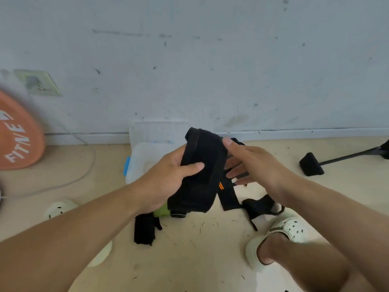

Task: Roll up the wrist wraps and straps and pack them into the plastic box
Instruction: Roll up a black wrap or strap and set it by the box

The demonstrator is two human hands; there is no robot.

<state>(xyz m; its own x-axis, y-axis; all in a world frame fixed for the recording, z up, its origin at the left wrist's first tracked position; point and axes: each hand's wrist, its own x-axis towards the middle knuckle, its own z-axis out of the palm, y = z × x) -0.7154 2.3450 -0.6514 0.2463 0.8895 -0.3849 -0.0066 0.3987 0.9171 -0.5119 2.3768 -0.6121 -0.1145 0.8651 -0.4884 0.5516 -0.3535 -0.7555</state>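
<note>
While the left hand (168, 175) grips one black wrist wrap (202, 165) with its thumb pressed across the front, the right hand (250, 163) touches the wrap's far edge with thumb on top and fingers spread fairly straight behind it. One loose tail with orange marks (228, 197) hangs below the grip. Three more pieces lie on the floor: one black strap (145, 228) below the left hand, one green item (161, 211) half hidden under the held wrap, and one black strap (259, 207) below the right hand. One clear plastic box (143, 159) with a blue latch sits open just behind the hands, its inside largely blocked. Two pale clogs are worn; the right clog (280, 234) shows, the left clog (60, 207) is mostly covered by the forearm. One orange weight plate (16, 133) is cut off at the left edge.
</note>
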